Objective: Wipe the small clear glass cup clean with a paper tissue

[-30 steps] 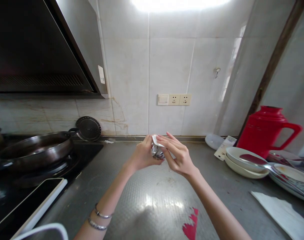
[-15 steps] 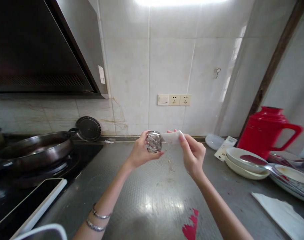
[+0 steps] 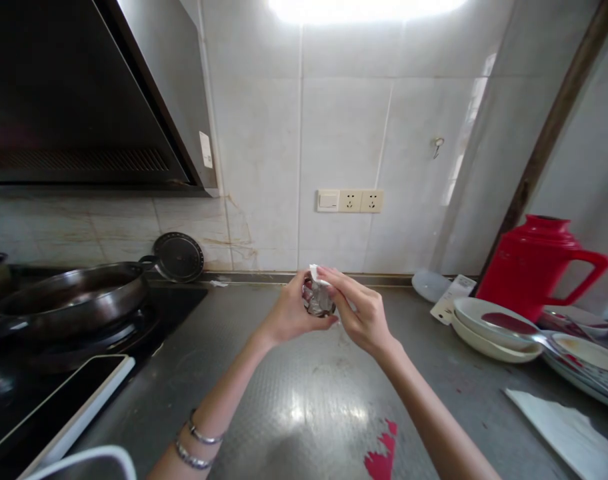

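Observation:
My left hand [image 3: 291, 310] is wrapped round a small clear glass [image 3: 318, 303], held above the metal counter [image 3: 304, 407] with one end facing me. Pinched in my right hand [image 3: 361, 310] is a folded white tissue [image 3: 315, 273], pressed against the upper side of the glass. The right fingers reach over the top of the glass and hide most of the tissue. Both hands are close together, nearly touching at the glass.
On the left, a pan [image 3: 79, 293] sits on the black cooktop near a phone [image 3: 59, 413]. At the right stand a red thermos jug [image 3: 529, 267], stacked bowls [image 3: 489, 340] and plates. A napkin [image 3: 569, 427] and red scraps [image 3: 381, 460] lie on the counter.
My right hand has moved left, bringing the tissue from a stretched position beside the glass onto its upper side. The left hand and glass have shifted slightly right and down.

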Tool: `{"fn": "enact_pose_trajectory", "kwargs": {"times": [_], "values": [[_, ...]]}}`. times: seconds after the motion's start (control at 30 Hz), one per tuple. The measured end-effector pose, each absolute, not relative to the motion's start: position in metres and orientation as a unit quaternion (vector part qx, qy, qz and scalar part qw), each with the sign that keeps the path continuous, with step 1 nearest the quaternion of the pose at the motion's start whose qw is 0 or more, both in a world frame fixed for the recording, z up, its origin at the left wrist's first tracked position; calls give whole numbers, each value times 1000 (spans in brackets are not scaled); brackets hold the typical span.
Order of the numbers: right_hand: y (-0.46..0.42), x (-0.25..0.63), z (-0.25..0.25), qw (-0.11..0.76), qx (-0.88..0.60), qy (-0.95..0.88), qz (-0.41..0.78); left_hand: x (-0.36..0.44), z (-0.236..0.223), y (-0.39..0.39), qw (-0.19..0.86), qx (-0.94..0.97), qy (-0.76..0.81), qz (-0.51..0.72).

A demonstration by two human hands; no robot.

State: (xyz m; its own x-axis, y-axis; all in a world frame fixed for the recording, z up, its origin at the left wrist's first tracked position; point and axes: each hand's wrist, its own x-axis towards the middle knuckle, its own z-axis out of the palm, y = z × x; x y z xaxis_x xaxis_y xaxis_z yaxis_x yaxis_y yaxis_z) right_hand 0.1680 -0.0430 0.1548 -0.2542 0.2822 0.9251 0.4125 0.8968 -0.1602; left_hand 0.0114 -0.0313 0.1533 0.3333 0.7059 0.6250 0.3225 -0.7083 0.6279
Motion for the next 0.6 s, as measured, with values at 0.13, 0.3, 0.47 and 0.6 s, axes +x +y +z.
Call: {"fn": "enact_pose_trajectory", "kwargs": {"times": [0.13,0.3,0.47,0.6], "values": [[-44,164,154,553,-180,-810,-82,11,152,-26,166,795,335,478],[-49,162,155,575,-171,-800,9,9,151,-20,156,802,363,447],[-43,170,153,683,-288,-668,60,8,153,-24,241,772,360,464],[-27,176,148,675,-326,-662,0,9,155,-29,268,771,342,465]]}}
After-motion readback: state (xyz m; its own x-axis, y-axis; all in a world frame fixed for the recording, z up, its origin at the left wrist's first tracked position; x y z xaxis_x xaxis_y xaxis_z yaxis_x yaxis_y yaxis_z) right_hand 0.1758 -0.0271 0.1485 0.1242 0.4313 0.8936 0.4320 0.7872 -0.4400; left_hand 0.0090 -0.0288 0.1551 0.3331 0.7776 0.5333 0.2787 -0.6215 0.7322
